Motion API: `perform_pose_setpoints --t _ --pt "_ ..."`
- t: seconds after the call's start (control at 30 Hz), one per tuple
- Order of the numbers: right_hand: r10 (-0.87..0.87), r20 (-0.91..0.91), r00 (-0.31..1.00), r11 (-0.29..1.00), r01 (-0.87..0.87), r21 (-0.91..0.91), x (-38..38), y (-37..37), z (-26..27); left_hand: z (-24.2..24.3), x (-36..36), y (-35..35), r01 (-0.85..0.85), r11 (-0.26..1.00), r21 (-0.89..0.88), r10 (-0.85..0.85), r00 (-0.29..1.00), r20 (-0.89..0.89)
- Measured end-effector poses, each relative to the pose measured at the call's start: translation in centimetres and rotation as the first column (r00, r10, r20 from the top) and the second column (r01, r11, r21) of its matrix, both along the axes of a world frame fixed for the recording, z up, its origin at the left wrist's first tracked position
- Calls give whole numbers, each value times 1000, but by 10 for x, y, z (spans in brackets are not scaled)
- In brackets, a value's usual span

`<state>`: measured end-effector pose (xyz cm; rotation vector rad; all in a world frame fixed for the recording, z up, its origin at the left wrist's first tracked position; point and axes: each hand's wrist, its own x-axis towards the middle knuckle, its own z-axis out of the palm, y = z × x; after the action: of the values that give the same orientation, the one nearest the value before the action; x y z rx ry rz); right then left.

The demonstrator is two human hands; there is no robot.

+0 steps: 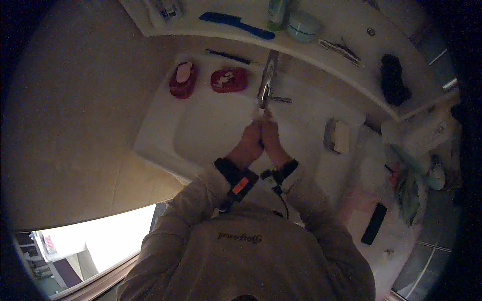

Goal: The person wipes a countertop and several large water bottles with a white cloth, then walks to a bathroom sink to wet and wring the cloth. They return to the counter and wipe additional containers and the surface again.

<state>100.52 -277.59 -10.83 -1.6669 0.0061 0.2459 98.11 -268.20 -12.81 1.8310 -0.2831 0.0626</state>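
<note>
My left hand (250, 138) and my right hand (270, 135) meet palm to palm over a white washbasin (203, 131). Their fingertips are right below the spout of a chrome faucet (266, 84), where a pale blur looks like running water. Motion blur hides the fingers, and whether anything lies between the palms cannot be seen. Each wrist wears a black strap; the left wrist strap (241, 180) carries a device with an orange patch, and a cable hangs from the right wrist strap (284, 173).
Behind the basin, a ledge holds a blue comb (237, 24), a lidded jar (303, 26) and a black cloth-like item (393, 81). Red soap dishes (183, 81) (229, 79) sit on the rim, a brush (337, 136) at right. Beyond are plastic bags (371, 165) and a black bar-shaped object (374, 223).
</note>
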Motion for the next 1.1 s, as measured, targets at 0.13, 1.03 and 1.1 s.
perform_pose_setpoints --t 0.13,1.03,1.1 --pt "-30 -54 998 993 36 112 4 -5 -8 10 -1 -15 -463 235 -855 -433 738 -518" --pt "6 561 828 985 -103 142 -9 22 -45 -1 12 24 -315 36 -949 -595 756 -273" --pt "99 816 569 944 206 -258 -20 29 -44 -11 15 34 -316 94 -944 -659 691 -296"
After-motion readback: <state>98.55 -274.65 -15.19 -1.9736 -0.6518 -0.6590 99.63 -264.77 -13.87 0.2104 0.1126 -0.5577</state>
